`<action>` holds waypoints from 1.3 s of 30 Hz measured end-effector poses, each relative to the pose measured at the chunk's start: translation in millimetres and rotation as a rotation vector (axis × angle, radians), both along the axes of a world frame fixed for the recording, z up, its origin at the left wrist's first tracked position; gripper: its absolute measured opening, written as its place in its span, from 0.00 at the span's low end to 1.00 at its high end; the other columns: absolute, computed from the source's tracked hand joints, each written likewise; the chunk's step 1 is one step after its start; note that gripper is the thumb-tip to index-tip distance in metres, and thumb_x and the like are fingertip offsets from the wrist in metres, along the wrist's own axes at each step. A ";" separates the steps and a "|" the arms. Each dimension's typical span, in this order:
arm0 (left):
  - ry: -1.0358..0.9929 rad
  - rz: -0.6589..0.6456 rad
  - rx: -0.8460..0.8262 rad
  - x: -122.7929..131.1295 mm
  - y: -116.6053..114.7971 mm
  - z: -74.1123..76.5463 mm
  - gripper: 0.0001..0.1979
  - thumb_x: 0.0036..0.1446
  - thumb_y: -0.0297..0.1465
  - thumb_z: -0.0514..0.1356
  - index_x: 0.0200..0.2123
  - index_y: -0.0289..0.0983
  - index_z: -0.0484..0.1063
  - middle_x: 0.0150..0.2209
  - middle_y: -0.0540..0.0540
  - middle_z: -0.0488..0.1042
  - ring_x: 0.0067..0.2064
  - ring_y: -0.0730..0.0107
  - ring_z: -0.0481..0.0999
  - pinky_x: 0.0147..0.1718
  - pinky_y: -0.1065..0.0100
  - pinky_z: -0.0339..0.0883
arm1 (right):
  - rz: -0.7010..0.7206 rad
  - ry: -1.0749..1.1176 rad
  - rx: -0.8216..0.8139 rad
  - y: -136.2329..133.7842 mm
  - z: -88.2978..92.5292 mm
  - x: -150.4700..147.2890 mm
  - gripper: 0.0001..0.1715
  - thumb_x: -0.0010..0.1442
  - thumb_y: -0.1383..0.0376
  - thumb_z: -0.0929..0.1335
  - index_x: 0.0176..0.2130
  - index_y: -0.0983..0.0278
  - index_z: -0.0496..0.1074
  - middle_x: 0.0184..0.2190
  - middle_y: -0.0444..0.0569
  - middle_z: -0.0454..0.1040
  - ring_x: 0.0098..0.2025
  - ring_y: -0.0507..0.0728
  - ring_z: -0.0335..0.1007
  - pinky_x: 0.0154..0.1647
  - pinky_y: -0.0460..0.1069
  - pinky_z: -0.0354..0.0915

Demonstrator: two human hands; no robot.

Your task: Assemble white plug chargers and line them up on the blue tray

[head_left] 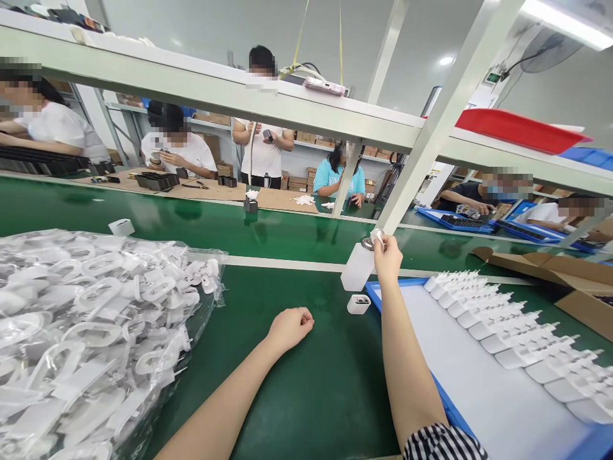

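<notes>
The right hand (387, 259) grasps the metal-ringed neck of a tilted white bottle (357, 267), which stands out over the green bench (325, 390). The left hand (290, 327) lies clenched and empty on the bench. A small cup (359, 304) sits just beside the bottle, between a bulging bag (90, 338) of white parts and a blue tray (445, 399) of pump heads (502, 319).

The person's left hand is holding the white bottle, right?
Not quite! It's the right hand, not the left, that is holding the white plastic bottle, with its fingers pinched at the bottle's metal-ringed top. The left hand is a closed fist over the green workbench. The head view shows this.
</notes>
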State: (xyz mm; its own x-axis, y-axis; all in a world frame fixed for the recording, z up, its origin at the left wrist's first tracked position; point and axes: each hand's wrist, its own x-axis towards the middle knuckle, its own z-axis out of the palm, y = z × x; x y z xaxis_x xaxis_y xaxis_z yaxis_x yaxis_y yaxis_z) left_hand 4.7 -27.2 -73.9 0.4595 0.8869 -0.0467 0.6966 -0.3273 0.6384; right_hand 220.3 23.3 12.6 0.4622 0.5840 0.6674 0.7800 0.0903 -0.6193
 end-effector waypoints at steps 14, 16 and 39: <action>0.005 -0.001 0.003 0.1 -0.9 1.2 0.09 0.45 0.32 0.47 0.26 0.39 0.66 0.26 0.53 0.70 0.27 0.75 0.67 0.22 0.75 0.55 | -0.045 -0.242 0.016 2.4 1.9 3.5 0.11 0.48 0.66 0.54 0.29 0.63 0.61 0.31 0.52 0.66 0.39 0.58 0.56 0.39 0.54 0.49; 0.004 -0.002 0.002 0.0 -1.2 1.2 0.09 0.45 0.32 0.47 0.25 0.39 0.66 0.26 0.53 0.70 0.27 0.75 0.67 0.22 0.75 0.55 | -0.020 -0.249 -0.013 3.0 2.0 3.0 0.12 0.48 0.66 0.53 0.30 0.63 0.61 0.32 0.52 0.66 0.40 0.58 0.56 0.39 0.55 0.48; -0.009 -0.004 0.016 0.0 0.7 -2.4 0.09 0.44 0.32 0.47 0.25 0.39 0.65 0.26 0.52 0.70 0.26 0.75 0.67 0.21 0.75 0.54 | 0.474 0.897 0.227 0.4 9.1 7.6 0.06 0.36 0.66 0.62 0.21 0.66 0.61 0.18 0.39 0.62 0.20 0.47 0.55 0.21 0.43 0.51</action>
